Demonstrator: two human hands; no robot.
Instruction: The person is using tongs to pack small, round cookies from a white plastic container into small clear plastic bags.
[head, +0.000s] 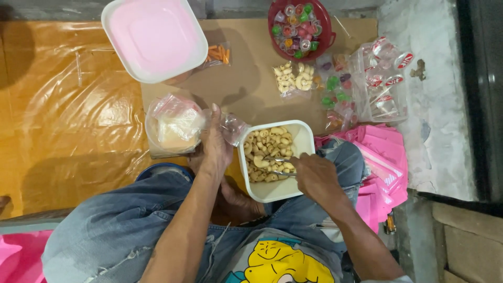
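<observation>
Right fingers: closed around a pair of metal tongs [277, 166], whose tips reach into the pale curled crackers [266, 152].
Left fingers: pinched on the mouth of a small clear bag [233, 126], held just beside the tub's upper-left corner.
Right hand [314, 175]: over the tub's lower-right rim, knuckles up, wrist bent inward.
Left hand [215, 147]: palm down, just left of the tub, thumb side towards the bag.
Crackers' place: heaped in the left half of a white square tub [304, 139] resting between the person's knees; the right half looks bare.
Step in hand: by my reading, picking up crackers with the tongs to fill the bag.
Next move calls for: a firm nip on a few pieces, a short lift leftward, and the bag's mouth kept open under the tips.
Arms: both forearms run forward from the lap, elbows close to the body, converging on the tub.
Around: a filled cracker packet [293, 78] and a red bowl [326, 31] of coloured jelly cups beyond; a pink-lidded container [154, 36] at upper left.
</observation>
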